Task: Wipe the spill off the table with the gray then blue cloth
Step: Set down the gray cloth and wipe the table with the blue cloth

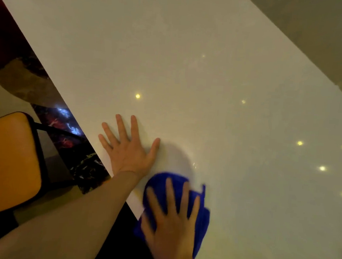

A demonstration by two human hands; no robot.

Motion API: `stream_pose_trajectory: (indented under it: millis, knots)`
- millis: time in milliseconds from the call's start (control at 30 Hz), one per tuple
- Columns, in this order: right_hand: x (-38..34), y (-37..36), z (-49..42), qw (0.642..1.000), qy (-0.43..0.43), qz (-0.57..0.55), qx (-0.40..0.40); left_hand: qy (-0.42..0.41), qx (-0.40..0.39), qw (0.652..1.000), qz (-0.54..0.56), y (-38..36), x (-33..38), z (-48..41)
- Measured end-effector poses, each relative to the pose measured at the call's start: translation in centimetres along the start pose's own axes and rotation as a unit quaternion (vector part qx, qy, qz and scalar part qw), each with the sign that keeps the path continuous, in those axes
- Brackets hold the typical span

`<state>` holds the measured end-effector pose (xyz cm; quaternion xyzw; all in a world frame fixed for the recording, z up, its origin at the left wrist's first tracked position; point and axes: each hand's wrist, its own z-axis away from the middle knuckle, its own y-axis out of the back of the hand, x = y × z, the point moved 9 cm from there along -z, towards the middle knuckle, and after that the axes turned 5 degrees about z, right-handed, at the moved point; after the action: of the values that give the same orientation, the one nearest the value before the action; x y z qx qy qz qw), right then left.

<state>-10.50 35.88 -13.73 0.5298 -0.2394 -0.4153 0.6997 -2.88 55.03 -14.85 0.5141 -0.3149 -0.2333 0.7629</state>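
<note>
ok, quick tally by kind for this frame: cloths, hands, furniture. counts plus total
Cloths: 1, the blue cloth flat under the right hand; no gray cloth in view.
Hands: 2, that one and the left hand, spread flat on the table.
Furniture: 2, the table and an orange chair beside it.
Total: 5

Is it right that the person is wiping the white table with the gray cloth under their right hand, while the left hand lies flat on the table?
Not quite. The cloth under the right hand is blue, not gray; no gray cloth shows in the head view. The rest holds: the left hand lies flat, fingers spread, on the white table.
</note>
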Motion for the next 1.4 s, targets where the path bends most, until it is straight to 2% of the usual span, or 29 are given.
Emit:
stream_pose_trajectory:
  millis: [100,200,300,433,500,600,700,800,900,967,1033,1100,1233,1300,1400]
  knots:
    - [-1.2,-1.5,2.0,0.998,0.062,0.017,-0.029,0.003,-0.003,1.000,-0.013,0.1,0.1,0.1]
    - [1.5,1.2,-2.6,0.997,0.079,-0.007,0.016,0.000,-0.001,1.000,-0.014,0.0,0.2,0.0]
    - [7.9,5.4,-13.1,0.996,-0.014,-0.041,0.083,-0.006,0.002,1.000,-0.008,0.2,0.3,-0.1]
    - [17.7,10.6,-28.6,0.987,-0.130,-0.068,0.061,-0.017,0.033,0.999,0.009,0.1,0.3,-0.1]
    - [19.7,12.0,-31.4,0.985,-0.156,-0.053,0.053,-0.014,0.043,0.999,0.015,0.0,0.2,-0.1]
    - [17.1,10.9,-27.1,0.983,-0.162,-0.044,0.075,-0.015,0.041,0.999,0.012,0.0,0.3,-0.1]
    - [9.3,5.7,-12.9,0.983,-0.147,-0.058,0.092,-0.015,0.031,0.999,0.001,0.0,0.3,0.1]
    - [2.8,0.5,-0.4,0.996,-0.078,-0.030,0.033,-0.009,0.028,1.000,-0.007,0.2,0.4,0.1]
    - [3.7,-0.5,0.4,1.000,0.010,0.008,-0.004,-0.010,0.027,1.000,0.000,0.3,0.3,0.2]
    - [6.8,1.2,-2.6,0.999,0.035,0.017,0.022,-0.015,0.029,0.999,0.000,0.3,0.4,0.0]
    - [11.5,3.8,-7.7,0.999,0.005,0.009,0.052,-0.016,0.029,0.999,0.004,0.3,0.5,-0.1]
    - [17.4,6.7,-14.5,0.994,-0.077,-0.021,0.074,-0.014,0.028,0.999,0.005,0.3,0.5,0.0]
    - [24.7,9.7,-23.7,0.977,-0.201,-0.052,0.056,-0.019,0.038,0.999,0.009,0.1,0.2,-0.1]
    - [23.7,9.2,-22.6,0.968,-0.235,-0.057,0.074,-0.015,0.040,0.999,0.008,0.0,0.1,-0.2]
    - [16.4,6.1,-12.6,0.956,-0.269,-0.058,0.105,-0.015,0.033,0.999,0.004,0.1,0.2,-0.1]
